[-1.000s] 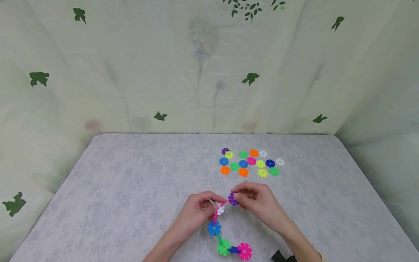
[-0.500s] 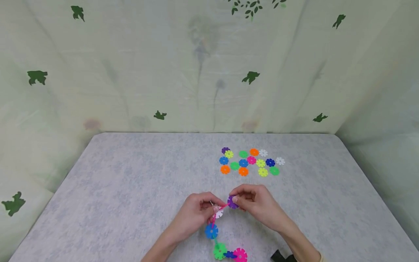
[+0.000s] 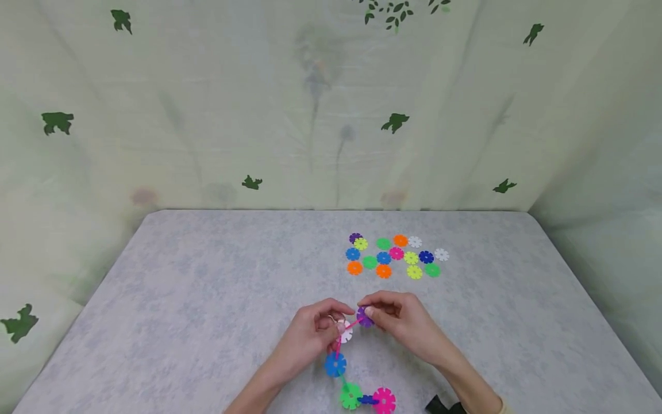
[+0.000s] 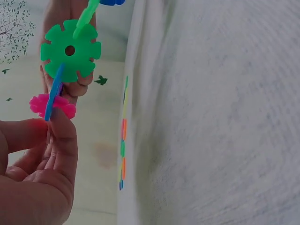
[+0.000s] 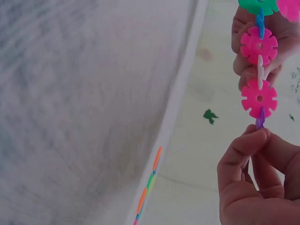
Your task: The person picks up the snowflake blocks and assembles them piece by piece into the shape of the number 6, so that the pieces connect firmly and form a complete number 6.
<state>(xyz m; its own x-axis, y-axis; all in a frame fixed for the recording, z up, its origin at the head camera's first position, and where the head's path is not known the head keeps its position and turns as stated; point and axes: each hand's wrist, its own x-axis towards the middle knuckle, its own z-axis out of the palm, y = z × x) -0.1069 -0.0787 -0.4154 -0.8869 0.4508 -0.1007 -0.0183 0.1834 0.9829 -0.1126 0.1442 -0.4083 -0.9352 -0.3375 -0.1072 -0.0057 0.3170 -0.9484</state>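
A chain of slotted snowflake discs hangs between my hands. My left hand (image 3: 310,333) pinches the white disc (image 3: 347,333) between thumb and fingers. With thumb and forefinger, my right hand (image 3: 411,322) holds the purple disc (image 3: 363,318) at the chain's upper end. A pink disc (image 5: 259,99) joins purple to white, seen face-on in the right wrist view and edge-on from the head. Below my left hand, another pink disc (image 5: 259,45) leads to the blue disc (image 3: 335,364). Green discs (image 3: 351,397), a dark blue one (image 3: 368,399) and a pink end disc (image 3: 384,401) follow.
Loose discs in several colours lie flat beyond my hands, among them an orange disc (image 3: 384,271) and a yellow disc (image 3: 415,272). The grey table (image 3: 207,287) ends at a pale curtain (image 3: 207,115). A black object (image 3: 438,405) shows by my right forearm.
My right hand has shifted slightly left with the purple disc, closer to my left hand. The left forefinger has lifted off the upper pink disc. The chain's hanging end has swayed.
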